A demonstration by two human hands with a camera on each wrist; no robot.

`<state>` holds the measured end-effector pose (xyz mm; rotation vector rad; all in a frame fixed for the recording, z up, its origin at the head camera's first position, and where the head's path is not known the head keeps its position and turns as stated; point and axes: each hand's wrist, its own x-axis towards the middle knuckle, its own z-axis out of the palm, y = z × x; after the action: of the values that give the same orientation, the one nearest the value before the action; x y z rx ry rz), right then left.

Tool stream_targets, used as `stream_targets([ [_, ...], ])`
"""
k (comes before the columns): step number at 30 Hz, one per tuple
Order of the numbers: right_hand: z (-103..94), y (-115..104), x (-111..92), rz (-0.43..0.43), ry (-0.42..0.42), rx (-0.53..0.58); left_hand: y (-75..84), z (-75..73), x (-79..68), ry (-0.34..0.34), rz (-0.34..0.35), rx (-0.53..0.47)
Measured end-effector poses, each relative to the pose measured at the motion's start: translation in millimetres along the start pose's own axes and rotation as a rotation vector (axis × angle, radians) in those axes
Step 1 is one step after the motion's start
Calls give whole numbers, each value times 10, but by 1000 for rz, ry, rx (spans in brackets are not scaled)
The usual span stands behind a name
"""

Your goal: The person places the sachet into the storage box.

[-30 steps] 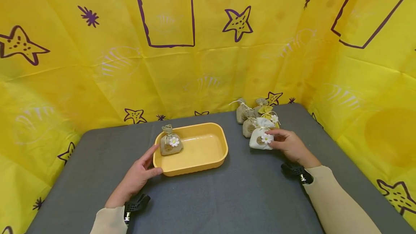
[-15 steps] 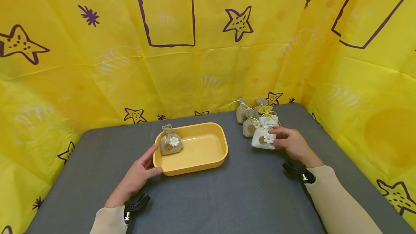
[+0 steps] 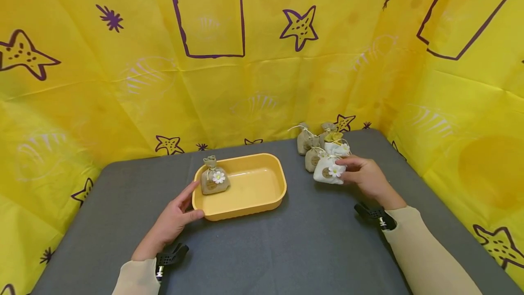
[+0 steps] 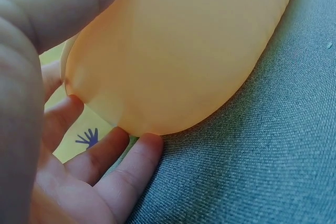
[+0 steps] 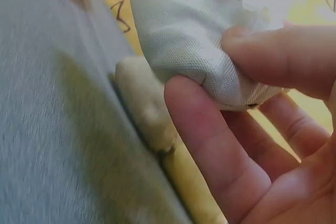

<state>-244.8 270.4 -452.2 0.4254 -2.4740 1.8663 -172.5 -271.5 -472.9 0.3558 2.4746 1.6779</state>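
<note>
My left hand holds the left end of a yellow plastic tray. In the left wrist view its fingertips press the rounded end of the tray wall, and the thumb lies along the side. Inside the tray, at the left, sits a brown drawstring sachet with a white flower. My right hand pinches a white drawstring sachet, also with a flower and a round tag, between thumb and fingers. The right wrist view shows this white sachet raised over the grey cloth, with a shadow below.
Behind the white sachet several more sachets stand together: brown ones and a yellow one. A grey cloth covers the table. Yellow patterned fabric hangs along the back and right side.
The white sachet in my right hand shifts slightly right, then back left and a little up. My left hand and the tray keep their place.
</note>
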Motion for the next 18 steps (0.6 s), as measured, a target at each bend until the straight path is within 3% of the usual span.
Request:
stream_targets([
  [9, 224, -489, -23, -13, -35, -51, 20, 25, 10, 4, 22, -34],
  [18, 690, -865, 82, -58, -84, -119, -14, 15, 5, 3, 25, -38],
])
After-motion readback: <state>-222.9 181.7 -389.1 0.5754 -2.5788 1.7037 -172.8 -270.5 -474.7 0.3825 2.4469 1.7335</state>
